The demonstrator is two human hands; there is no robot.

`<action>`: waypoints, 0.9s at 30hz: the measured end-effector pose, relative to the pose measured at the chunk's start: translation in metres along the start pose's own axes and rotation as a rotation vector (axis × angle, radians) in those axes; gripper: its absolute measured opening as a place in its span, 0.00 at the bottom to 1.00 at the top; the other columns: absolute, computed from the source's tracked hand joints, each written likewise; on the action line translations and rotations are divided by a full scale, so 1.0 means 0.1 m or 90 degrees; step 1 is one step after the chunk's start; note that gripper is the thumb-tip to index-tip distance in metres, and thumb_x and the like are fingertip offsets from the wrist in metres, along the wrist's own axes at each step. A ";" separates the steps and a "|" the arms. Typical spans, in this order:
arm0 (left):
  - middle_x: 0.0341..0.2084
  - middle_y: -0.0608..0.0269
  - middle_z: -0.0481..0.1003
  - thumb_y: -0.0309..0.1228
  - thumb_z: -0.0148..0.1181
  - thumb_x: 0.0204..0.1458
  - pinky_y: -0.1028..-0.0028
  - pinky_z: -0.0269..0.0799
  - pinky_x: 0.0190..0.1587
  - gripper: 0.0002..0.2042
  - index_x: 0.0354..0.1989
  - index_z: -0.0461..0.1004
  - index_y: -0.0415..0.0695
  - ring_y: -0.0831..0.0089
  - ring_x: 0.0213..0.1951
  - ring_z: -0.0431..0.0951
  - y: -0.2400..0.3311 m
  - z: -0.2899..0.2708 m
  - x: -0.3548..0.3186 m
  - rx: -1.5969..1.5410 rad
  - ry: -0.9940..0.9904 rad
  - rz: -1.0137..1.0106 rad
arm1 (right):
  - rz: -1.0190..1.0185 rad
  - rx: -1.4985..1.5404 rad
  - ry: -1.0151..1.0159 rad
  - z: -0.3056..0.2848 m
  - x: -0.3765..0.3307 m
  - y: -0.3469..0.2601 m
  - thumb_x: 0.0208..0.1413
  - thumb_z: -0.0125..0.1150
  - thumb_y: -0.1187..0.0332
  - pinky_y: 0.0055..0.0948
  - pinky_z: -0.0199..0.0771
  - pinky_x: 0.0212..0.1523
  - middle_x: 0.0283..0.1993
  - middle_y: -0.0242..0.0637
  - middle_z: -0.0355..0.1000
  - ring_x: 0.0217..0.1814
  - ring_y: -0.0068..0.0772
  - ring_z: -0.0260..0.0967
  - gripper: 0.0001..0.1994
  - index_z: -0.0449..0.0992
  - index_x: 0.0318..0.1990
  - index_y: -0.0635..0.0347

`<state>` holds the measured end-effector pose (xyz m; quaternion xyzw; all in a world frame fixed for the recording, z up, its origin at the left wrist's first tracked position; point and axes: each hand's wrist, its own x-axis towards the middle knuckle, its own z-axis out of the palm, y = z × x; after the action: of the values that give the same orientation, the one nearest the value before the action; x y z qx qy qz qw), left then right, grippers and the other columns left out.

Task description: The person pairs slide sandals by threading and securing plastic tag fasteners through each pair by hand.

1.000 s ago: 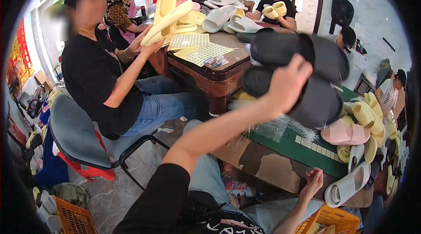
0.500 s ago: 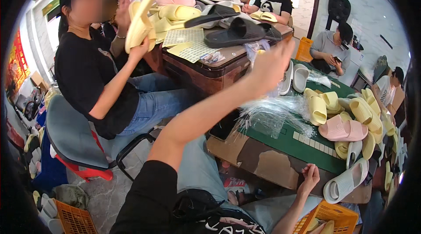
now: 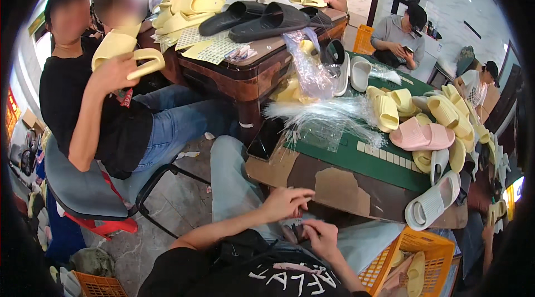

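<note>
Just beyond the left hand (image 3: pixel 287 202) and the right hand (image 3: pixel 321 235), a green-topped table (image 3: pixel 362 157) with worn brown edging carries a heap of clear plastic bags (image 3: pixel 329 116), yellow slippers (image 3: pixel 384 110), a pink pair (image 3: pixel 421 135) and white ones (image 3: pixel 432 205) at its right end. Farther from the hands, up and to the left, a brown wooden table (image 3: pixel 251 68) holds two black slippers (image 3: pixel 267 18), pale yellow slippers (image 3: pixel 192 6) and printed paper sheets (image 3: pixel 209 46).
</note>
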<state>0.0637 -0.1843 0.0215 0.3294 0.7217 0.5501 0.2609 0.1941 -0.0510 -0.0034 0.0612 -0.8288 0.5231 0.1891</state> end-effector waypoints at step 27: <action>0.25 0.69 0.71 0.30 0.50 0.56 0.85 0.66 0.25 0.12 0.46 0.70 0.42 0.86 0.22 0.69 -0.38 -0.14 0.10 -0.322 -0.039 -0.052 | 0.118 1.127 -0.027 -0.22 0.80 -0.37 0.52 0.31 0.35 0.50 0.54 0.59 0.58 0.39 0.59 0.60 0.45 0.55 0.37 0.48 0.64 0.46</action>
<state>0.0398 -0.1914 -0.0118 0.2409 0.5658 0.6916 0.3789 0.1375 -0.0399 0.0666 0.1271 -0.1258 0.9838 0.0142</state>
